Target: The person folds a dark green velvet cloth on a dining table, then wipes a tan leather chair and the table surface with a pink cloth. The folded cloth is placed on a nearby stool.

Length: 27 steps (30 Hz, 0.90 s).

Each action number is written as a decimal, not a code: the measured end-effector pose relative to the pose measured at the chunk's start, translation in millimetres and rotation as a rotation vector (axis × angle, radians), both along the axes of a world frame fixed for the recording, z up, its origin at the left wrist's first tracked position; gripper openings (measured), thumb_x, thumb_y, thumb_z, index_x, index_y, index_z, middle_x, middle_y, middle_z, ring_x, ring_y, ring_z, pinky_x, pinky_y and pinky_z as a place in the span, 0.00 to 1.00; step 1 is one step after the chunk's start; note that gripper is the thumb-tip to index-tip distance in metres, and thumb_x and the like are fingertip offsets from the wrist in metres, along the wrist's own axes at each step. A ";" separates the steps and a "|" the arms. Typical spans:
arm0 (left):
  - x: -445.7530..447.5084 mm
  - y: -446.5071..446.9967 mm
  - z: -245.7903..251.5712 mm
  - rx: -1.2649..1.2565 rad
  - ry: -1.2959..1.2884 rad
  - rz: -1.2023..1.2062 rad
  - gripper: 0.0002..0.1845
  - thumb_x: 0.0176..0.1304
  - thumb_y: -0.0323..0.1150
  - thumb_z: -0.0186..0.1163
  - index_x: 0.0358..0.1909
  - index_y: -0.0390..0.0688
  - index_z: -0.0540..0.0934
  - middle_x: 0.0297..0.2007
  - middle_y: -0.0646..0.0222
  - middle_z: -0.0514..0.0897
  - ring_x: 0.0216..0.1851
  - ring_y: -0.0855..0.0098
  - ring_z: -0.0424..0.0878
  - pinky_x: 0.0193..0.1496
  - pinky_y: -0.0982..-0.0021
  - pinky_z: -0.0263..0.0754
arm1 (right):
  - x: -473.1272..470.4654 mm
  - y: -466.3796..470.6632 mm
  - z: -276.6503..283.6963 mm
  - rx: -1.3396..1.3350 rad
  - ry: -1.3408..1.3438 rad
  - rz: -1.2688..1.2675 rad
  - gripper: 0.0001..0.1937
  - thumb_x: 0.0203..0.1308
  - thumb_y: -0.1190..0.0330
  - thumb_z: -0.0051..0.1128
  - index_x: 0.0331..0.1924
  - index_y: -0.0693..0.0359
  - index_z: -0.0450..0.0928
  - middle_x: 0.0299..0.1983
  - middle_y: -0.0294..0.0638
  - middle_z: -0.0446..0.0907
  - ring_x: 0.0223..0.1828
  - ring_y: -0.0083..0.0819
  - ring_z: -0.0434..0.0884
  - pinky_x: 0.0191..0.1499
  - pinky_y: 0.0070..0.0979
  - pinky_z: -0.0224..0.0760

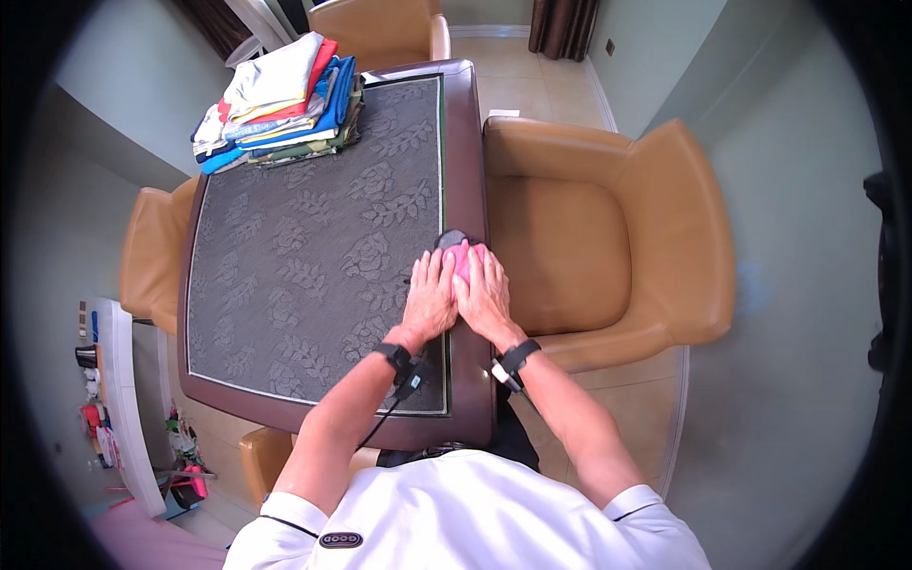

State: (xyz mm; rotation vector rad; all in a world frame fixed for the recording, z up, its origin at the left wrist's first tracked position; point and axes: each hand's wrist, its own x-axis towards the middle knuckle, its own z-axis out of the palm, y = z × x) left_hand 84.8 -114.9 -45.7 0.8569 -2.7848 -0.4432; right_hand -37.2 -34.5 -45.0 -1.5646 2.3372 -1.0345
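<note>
A bunched pink cloth [464, 261] lies on the purplish-brown rim [468, 370] along the table's right side. My left hand [430, 296] bears on the cloth's left side, fingers stretched forward. From the right, my right hand [484, 291] holds it, its thumb close to the left hand. Both hands hide much of the cloth. Just beyond the fingertips is a dark rounded thing [452, 239], partly covered, whose kind I cannot tell. The dark grey patterned tabletop [306, 235] spreads out to the left of my hands.
Folded clothes [285, 107] are stacked at the table's far left corner. A tan leather armchair [563, 249] stands close against the right side. More tan chairs are at the far end [381, 28] and left side [153, 249]. A cable [377, 427] hangs from my left wristband.
</note>
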 end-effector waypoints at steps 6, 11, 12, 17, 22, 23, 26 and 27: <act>53.3 64.0 16.7 0.097 0.052 -0.047 0.41 0.64 0.45 0.56 0.73 0.33 0.57 0.71 0.39 0.56 0.74 0.37 0.51 0.76 0.44 0.44 | 36.9 69.7 12.5 -0.011 -0.047 0.102 0.37 0.63 0.55 0.58 0.69 0.71 0.61 0.70 0.63 0.60 0.71 0.59 0.60 0.71 0.51 0.54; 68.8 81.3 26.1 0.090 -0.014 -0.068 0.43 0.60 0.44 0.62 0.73 0.36 0.58 0.71 0.42 0.58 0.74 0.39 0.52 0.76 0.44 0.46 | 37.6 96.0 16.7 0.046 -0.061 0.231 0.44 0.60 0.49 0.61 0.72 0.71 0.56 0.72 0.64 0.57 0.73 0.60 0.56 0.73 0.51 0.50; 65.4 80.1 25.1 0.083 0.000 -0.080 0.43 0.60 0.44 0.63 0.73 0.36 0.59 0.71 0.42 0.58 0.74 0.39 0.52 0.76 0.44 0.46 | 33.0 95.4 16.9 0.050 -0.037 0.237 0.45 0.59 0.48 0.62 0.72 0.71 0.56 0.71 0.64 0.58 0.73 0.60 0.57 0.73 0.51 0.51; 45.5 37.6 20.4 0.043 0.028 -0.099 0.41 0.61 0.44 0.62 0.73 0.37 0.60 0.70 0.44 0.61 0.73 0.40 0.55 0.75 0.44 0.49 | 18.7 56.6 11.0 0.029 0.012 0.185 0.43 0.60 0.48 0.62 0.71 0.69 0.59 0.70 0.64 0.60 0.72 0.60 0.59 0.71 0.51 0.54; 7.1 -34.7 -0.6 -0.043 0.079 -0.025 0.37 0.65 0.42 0.56 0.73 0.37 0.60 0.69 0.45 0.63 0.73 0.41 0.56 0.76 0.45 0.48 | -13.0 -24.4 5.3 0.059 0.145 0.123 0.42 0.59 0.48 0.61 0.70 0.67 0.61 0.70 0.62 0.62 0.71 0.58 0.60 0.70 0.52 0.52; 1.6 -51.5 -2.4 -0.069 0.061 -0.016 0.37 0.65 0.43 0.56 0.73 0.38 0.60 0.69 0.46 0.63 0.72 0.42 0.56 0.76 0.44 0.48 | -16.6 -41.4 4.7 0.084 0.165 0.102 0.41 0.60 0.48 0.61 0.70 0.66 0.61 0.69 0.61 0.62 0.71 0.57 0.61 0.70 0.52 0.53; -16.7 -101.5 -3.1 -0.080 0.079 -0.033 0.37 0.66 0.46 0.57 0.73 0.42 0.61 0.69 0.51 0.65 0.72 0.42 0.57 0.75 0.43 0.49 | -30.0 -89.5 2.8 0.129 0.230 0.047 0.39 0.62 0.48 0.59 0.70 0.65 0.62 0.69 0.60 0.63 0.71 0.57 0.61 0.70 0.54 0.53; -21.5 -118.5 -3.1 -0.089 0.082 -0.048 0.37 0.66 0.47 0.57 0.73 0.43 0.61 0.69 0.52 0.65 0.72 0.42 0.57 0.75 0.43 0.49 | -31.9 -104.9 6.5 0.156 0.243 0.019 0.38 0.64 0.48 0.57 0.70 0.63 0.62 0.70 0.59 0.63 0.71 0.57 0.61 0.69 0.55 0.53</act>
